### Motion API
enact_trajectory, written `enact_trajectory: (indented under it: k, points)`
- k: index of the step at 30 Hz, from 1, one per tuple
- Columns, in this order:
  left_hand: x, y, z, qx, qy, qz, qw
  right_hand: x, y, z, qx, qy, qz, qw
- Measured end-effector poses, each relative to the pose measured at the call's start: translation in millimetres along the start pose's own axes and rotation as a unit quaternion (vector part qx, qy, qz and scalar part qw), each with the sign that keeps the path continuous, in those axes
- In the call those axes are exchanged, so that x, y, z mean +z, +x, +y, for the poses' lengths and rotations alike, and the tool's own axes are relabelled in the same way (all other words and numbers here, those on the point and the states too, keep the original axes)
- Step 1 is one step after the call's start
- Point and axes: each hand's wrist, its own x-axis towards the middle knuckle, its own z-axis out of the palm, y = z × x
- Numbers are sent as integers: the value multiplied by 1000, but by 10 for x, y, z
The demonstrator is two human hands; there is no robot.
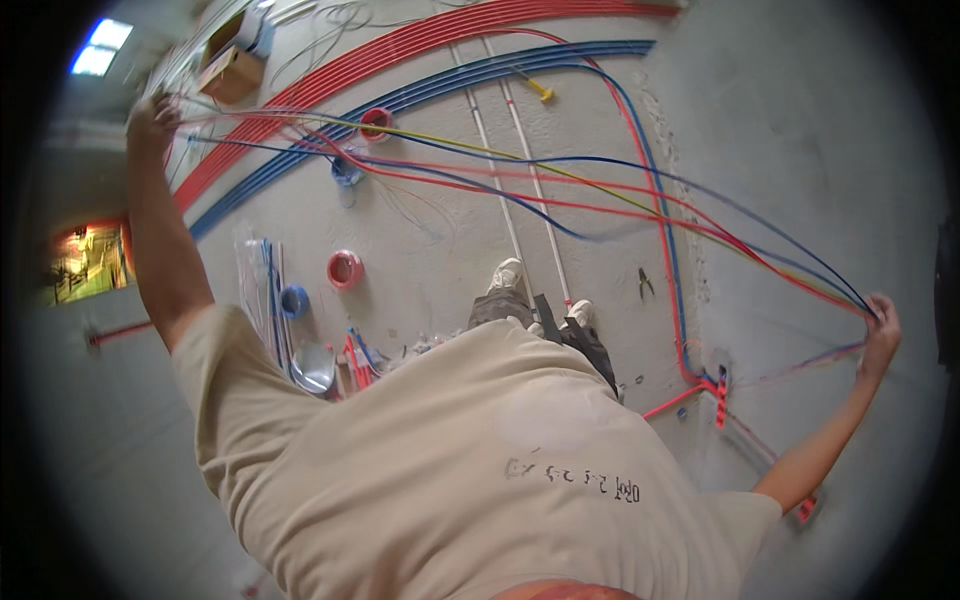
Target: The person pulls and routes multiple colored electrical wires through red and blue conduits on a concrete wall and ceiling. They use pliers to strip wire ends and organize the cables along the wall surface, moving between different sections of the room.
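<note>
In the head view, two white pipes (pixel 552 240) are seen lying on the floor (pixel 600 250), and all places are told from them. A long, loose bunch of wires (pixel 500 153) in red, blue and yellow-green is held up and stretched across the white pipes, so the long way of the bunch is crosswise to them. It is slanted, with its left end higher in the view and its right end lower.

Well to the left of the white pipes, one end is met by the left hand (pixel 152 118). Its fingers are curled and seem to be wrapped on the wires, but some blur is seen there. Well to the right of the white pipes, the other end is pinched tight by the right hand (pixel 882 325). The wires are drawn close together there, while over the white pipes they are spread apart and bowed. Neither of the hands can be called nearer to the wires, since one is found at each end; the wires lie between them. What seems to matter most is this wide, slanted line from hand to hand.

One blue wire is seen to hang lower, with its blurred tip just right of the white pipes. To their left, a red spool (pixel 376 124) is seen below the bunch. To their right, pliers (pixel 645 284) are left on the floor.
</note>
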Motion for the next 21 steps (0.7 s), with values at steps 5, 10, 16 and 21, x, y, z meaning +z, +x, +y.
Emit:
enact_trajectory:
  k: [5, 10, 16, 21]
  points:
    - [-808, 982, 210, 205, 440, 69, 871, 397, -470, -202, -46, -76, 47, 995]
    - [-218, 1662, -184, 166, 821, 144, 528, 1071, -745, -452, -254, -223, 17, 941]
    - [3374, -1213, -1726, 504, 565, -250, 604, 2859, -1506, -1136, -81, 10, -32, 996]
    - [5394, -4162, -2851, 244, 409, -672, 567, 3511, -2088, -1167, -65, -77, -31, 994]
